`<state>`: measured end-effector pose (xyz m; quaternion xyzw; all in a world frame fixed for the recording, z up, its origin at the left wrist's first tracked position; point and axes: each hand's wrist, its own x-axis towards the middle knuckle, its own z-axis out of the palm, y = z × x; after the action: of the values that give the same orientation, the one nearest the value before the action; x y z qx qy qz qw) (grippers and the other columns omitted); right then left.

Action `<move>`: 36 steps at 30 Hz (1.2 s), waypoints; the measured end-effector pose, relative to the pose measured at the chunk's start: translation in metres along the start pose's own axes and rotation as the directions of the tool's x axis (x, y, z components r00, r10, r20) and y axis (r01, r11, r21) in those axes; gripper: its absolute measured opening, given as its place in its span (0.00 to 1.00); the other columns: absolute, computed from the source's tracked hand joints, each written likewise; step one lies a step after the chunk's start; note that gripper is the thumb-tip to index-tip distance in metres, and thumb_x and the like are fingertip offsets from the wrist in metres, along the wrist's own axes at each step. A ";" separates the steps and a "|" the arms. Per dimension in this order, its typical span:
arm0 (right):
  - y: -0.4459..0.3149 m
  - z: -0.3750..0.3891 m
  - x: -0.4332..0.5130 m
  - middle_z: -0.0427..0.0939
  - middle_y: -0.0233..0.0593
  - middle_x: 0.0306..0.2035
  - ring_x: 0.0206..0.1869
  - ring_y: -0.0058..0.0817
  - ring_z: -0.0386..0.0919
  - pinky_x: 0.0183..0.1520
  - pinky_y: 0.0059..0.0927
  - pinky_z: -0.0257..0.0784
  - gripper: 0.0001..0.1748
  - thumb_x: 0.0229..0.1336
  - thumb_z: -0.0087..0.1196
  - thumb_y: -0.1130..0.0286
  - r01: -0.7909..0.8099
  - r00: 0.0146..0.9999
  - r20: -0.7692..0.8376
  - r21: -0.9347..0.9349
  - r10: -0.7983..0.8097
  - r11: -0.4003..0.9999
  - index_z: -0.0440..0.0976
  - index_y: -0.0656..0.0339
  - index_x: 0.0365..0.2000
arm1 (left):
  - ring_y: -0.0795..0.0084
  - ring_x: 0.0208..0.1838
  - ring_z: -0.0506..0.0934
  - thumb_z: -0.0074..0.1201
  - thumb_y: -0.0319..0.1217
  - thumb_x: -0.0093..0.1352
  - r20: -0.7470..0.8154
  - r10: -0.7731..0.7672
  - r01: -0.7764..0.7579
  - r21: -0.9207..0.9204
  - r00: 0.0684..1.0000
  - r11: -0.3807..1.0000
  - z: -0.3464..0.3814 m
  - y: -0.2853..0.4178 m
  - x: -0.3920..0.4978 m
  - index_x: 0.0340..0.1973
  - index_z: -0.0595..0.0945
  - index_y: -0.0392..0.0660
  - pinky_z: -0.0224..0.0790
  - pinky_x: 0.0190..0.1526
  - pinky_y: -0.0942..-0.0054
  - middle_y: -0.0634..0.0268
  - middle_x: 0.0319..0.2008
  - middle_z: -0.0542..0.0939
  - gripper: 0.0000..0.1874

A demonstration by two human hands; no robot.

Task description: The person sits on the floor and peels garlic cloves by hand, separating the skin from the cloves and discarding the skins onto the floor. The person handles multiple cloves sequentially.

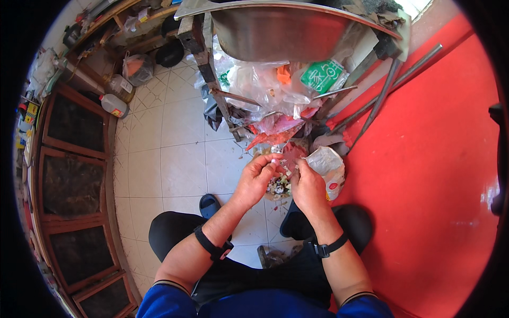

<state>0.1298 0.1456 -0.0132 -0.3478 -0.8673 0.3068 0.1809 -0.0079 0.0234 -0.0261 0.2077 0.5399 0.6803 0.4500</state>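
Observation:
My left hand [256, 177] pinches a small pale pinkish piece [274, 161], perhaps a garlic clove, between thumb and forefinger. Level with it and a little to the right is my right hand [309, 183], its thumb and forefinger close together; whether they hold anything is too small to tell. Below both hands lies a heap of scraps [279, 187] with papery skins and greenish bits, partly hidden by my fingers. A thin reddish plastic bag [293, 153] shows just beyond the gap between them. Against my right hand's far side stands a crumpled white bag [327, 165].
A stainless steel sink [278, 33] on a wooden frame [206, 67] stands ahead, with plastic bags [254, 85] crammed beneath. Metal pipes [377, 99] lean along the red wall [429, 171]. Dark-panelled cabinets [73, 183] and a plastic jug [114, 106] are at left.

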 end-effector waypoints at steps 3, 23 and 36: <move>0.002 0.003 0.003 0.85 0.56 0.37 0.43 0.58 0.85 0.44 0.52 0.79 0.06 0.69 0.55 0.77 0.005 0.998 -0.062 -0.019 -0.006 1.000 0.78 0.62 0.44 | 0.78 0.50 0.81 0.51 0.36 0.85 -0.068 -0.007 0.007 -0.010 0.998 1.000 -0.005 0.007 0.004 0.65 0.82 0.40 0.74 0.58 0.72 0.66 0.46 0.87 0.18; -0.013 -0.001 -0.001 0.84 0.54 0.36 0.40 0.54 0.85 0.42 0.45 0.79 0.05 0.67 0.59 0.79 0.096 0.995 -0.071 0.331 -0.077 0.939 0.77 0.65 0.42 | 0.83 0.55 0.78 0.55 0.25 0.82 0.005 0.016 -0.017 0.093 1.000 0.996 -0.003 -0.005 -0.002 0.65 0.82 0.42 0.72 0.59 0.77 0.72 0.53 0.83 0.17; -0.015 0.000 -0.005 0.83 0.52 0.34 0.35 0.50 0.84 0.40 0.43 0.79 0.04 0.68 0.60 0.78 0.024 0.999 0.012 0.406 -0.031 0.913 0.77 0.65 0.42 | 0.61 0.43 0.84 0.62 0.23 0.73 0.004 0.325 -0.272 0.556 0.946 0.785 0.011 -0.008 -0.005 0.57 0.87 0.40 0.79 0.48 0.66 0.55 0.42 0.84 0.16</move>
<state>0.1260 0.1332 -0.0035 -0.2875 -0.7912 0.4808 0.2454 0.0060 0.0255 -0.0285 0.3794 0.6926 0.5678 0.2325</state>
